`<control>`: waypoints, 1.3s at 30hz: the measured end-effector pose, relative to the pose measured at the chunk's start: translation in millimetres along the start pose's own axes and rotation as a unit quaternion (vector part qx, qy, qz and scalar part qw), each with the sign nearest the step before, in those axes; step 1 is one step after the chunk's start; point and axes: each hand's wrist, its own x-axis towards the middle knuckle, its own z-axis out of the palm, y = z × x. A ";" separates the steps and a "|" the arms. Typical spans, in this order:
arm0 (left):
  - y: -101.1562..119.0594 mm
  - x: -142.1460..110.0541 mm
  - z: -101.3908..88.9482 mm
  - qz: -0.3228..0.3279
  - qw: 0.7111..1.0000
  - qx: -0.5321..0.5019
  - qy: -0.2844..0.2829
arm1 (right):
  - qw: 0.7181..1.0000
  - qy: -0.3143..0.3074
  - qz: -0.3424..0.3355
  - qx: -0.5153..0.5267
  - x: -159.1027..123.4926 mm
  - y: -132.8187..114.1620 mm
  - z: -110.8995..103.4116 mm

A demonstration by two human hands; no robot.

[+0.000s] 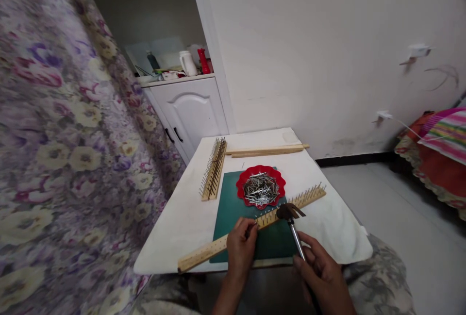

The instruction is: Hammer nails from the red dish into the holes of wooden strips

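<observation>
A claw hammer [296,240] is in my right hand [316,269], its fingers wrapped around the handle. The rusty-looking head hangs just over a wooden strip [204,253] that lies diagonally across the green mat [227,193]. My left hand [242,242] rests on the strip, with thumb and index finger pinched on what looks like a nail, mostly hidden by the fingertips. Upright nails line the strip's right part; its left part shows rows of small marks or holes. Behind the strip, a red scalloped bowl [240,186] holds many loose nails [261,190].
A nail-studded board [214,172] lies on the left of the white-covered table [182,218]. Bare wooden strips [267,151] lie near its back edge. A floral curtain [73,159] hangs at left, beside a white cabinet [192,111]. A wall [309,62] stands behind.
</observation>
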 end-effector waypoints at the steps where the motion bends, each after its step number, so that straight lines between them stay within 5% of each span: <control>1: -0.1 -0.1 0.2 0.001 1.000 0.008 -0.003 | 1.000 0.002 -0.003 -0.001 0.3 0.0 -0.1; 10: -1.3 0.1 0.6 0.005 0.999 0.039 -0.020 | 1.000 -0.015 0.016 0.011 2.6 1.7 -3.8; 21: -3.2 1.3 4.3 -0.001 0.999 0.039 -0.034 | 0.986 -0.153 0.016 -0.063 10.2 -17.4 10.1; 39: -6.5 0.3 2.8 0.000 0.999 0.045 -0.014 | 0.971 -0.174 -0.022 -0.161 12.2 -12.2 19.0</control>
